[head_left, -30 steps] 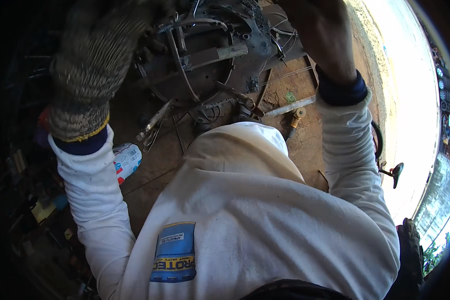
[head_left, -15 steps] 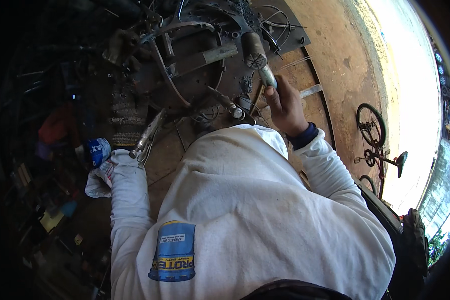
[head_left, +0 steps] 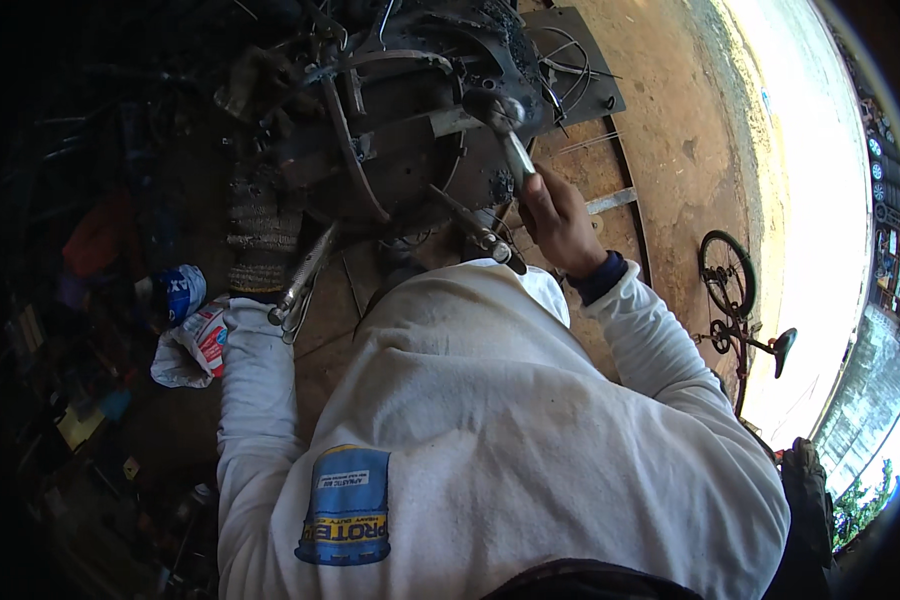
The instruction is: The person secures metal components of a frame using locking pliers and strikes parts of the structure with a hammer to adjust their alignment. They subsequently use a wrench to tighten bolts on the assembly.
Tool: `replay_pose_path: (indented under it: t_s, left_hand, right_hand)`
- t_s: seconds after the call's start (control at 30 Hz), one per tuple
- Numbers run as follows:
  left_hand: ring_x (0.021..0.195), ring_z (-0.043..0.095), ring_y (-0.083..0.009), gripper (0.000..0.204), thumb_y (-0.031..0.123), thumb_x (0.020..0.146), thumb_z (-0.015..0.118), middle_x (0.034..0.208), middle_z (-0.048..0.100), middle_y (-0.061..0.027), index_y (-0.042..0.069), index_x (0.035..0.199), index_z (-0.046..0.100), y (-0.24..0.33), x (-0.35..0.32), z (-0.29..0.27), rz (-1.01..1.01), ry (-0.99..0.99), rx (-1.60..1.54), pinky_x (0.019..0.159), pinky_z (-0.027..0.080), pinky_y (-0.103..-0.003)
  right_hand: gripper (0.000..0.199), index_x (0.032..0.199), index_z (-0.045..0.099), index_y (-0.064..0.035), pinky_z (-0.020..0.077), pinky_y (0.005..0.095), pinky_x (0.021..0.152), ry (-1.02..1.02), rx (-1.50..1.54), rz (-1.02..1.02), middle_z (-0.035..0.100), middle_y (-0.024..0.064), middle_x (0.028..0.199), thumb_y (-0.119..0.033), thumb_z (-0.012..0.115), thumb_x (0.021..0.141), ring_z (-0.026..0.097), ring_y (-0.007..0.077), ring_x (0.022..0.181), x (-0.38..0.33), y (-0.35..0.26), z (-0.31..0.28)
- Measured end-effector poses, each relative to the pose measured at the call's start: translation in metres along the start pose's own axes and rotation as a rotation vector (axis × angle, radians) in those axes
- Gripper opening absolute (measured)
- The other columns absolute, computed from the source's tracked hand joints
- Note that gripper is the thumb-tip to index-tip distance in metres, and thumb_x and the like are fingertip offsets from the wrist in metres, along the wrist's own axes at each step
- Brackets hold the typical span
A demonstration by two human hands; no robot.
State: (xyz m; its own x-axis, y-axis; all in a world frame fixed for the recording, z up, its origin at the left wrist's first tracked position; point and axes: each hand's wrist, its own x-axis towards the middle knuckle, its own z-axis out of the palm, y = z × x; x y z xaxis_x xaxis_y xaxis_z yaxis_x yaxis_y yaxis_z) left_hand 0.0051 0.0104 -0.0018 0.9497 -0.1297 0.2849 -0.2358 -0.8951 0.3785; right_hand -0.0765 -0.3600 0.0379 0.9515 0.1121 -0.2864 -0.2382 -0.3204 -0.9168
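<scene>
- Hammer (head_left: 495, 112), held by its pale handle, is gripped in the bare right hand (head_left: 567, 225); its head is set over the right end of a flat bar (head_left: 454, 123), and whether contact is made cannot be told.
- Half a second ago the round end of the head was turned toward the camera; now the head is seen tipped away and darker, so it is judged that the metal is being worked or lined up with it.
- Curved bars (head_left: 356, 170) are laid on a dark steel plate (head_left: 410, 165), beside the flat bar.
- The gloved left hand (head_left: 255, 90) is held at the left of the curved bars, well apart from the right; it was raised near the camera a second ago. What is grasped by it is lost in shadow.
- The plate's near edge is crowded by two plier-like tools (head_left: 308, 272), with handles pointed toward the body.
- Side room is offered to the right by brown ground (head_left: 670, 150), out toward a bicycle (head_left: 735, 300); on the left, a plastic bag (head_left: 192, 350) is set against the sleeve.
</scene>
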Motion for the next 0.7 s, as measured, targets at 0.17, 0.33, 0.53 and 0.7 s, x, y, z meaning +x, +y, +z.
replay_pose_path:
  t_s: [0.17,0.33,0.53,0.7]
  left_hand:
    - [0.112,0.058,-0.0254,0.037,0.025,0.092,0.060,0.121,0.059,-0.0111,0.009,0.126,0.056,-0.003,-0.006,-0.002,-0.034,0.004,-0.027,0.097,0.046,-0.038]
    - [0.112,0.058,-0.0257,0.037,0.023,0.093,0.059,0.122,0.059,-0.0114,0.009,0.127,0.056,-0.007,-0.011,-0.012,-0.057,0.034,-0.048,0.098,0.046,-0.037]
    - [0.110,0.059,-0.0232,0.033,0.022,0.096,0.056,0.119,0.060,-0.0119,0.004,0.124,0.056,-0.015,0.019,-0.068,-0.246,0.235,-0.909,0.096,0.049,-0.034]
    - [0.104,0.060,-0.0185,0.032,0.022,0.097,0.054,0.112,0.061,-0.0110,-0.001,0.120,0.056,0.060,0.058,-0.123,-0.124,-0.035,-1.599,0.088,0.051,-0.030]
  right_hand:
    - [0.052,0.084,0.052,0.0004,0.0402,0.0359,0.057,0.044,-0.077,0.117,0.048,0.0068,0.064,-0.048,0.040,0.100,0.046,0.0179,0.060,0.005,0.003,-0.002]
    - [0.041,0.091,0.052,-0.0035,0.0319,0.0228,0.047,0.034,0.362,0.063,0.044,-0.0032,0.063,-0.042,0.040,0.102,0.040,0.0053,0.052,0.007,-0.007,-0.002]
    - [0.048,0.092,0.053,-0.0019,0.0319,0.0222,0.048,0.030,0.226,-0.248,0.046,-0.0010,0.062,-0.048,0.041,0.100,0.041,0.0063,0.052,0.018,-0.060,-0.026]
    - [0.030,0.115,0.053,0.0008,0.0449,0.0331,0.067,-0.010,0.194,-0.971,0.058,0.0129,0.085,-0.019,0.055,0.092,0.055,0.0248,0.075,0.073,-0.172,0.028]
